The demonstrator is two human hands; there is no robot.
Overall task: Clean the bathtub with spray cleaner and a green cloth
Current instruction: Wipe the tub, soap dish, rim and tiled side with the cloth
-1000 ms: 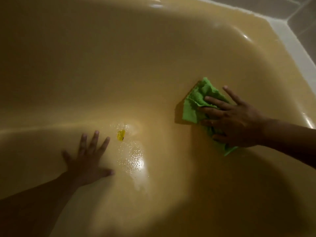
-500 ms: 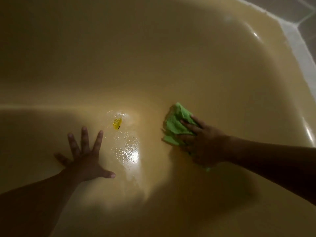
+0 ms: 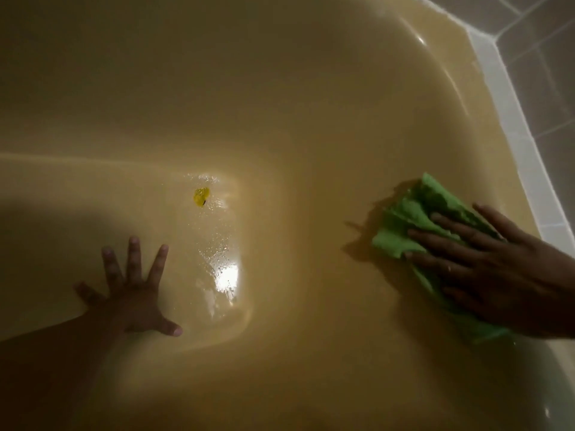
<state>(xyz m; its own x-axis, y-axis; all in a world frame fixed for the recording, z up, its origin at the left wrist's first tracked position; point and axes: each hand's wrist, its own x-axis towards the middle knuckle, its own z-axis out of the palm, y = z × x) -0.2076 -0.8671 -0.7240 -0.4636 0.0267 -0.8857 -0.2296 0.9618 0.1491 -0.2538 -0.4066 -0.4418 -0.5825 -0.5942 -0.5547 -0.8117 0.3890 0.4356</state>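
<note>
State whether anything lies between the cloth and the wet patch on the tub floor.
Nothing visible does: bare tub lies between the cloth under the right hand and the wet patch.

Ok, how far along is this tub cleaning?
Spraying looks done: droplets glisten on the bathtub floor. In hand: the right hand presses the green cloth flat on the side wall, the left hand braces on the floor. Left: those droplets and the yellow speck are not yet wiped.

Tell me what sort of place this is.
Most likely a bathroom: the camera looks down into a beige bathtub, grey tiles border its rim at upper right, and the right hand presses a green cloth against the tub's side.
</note>
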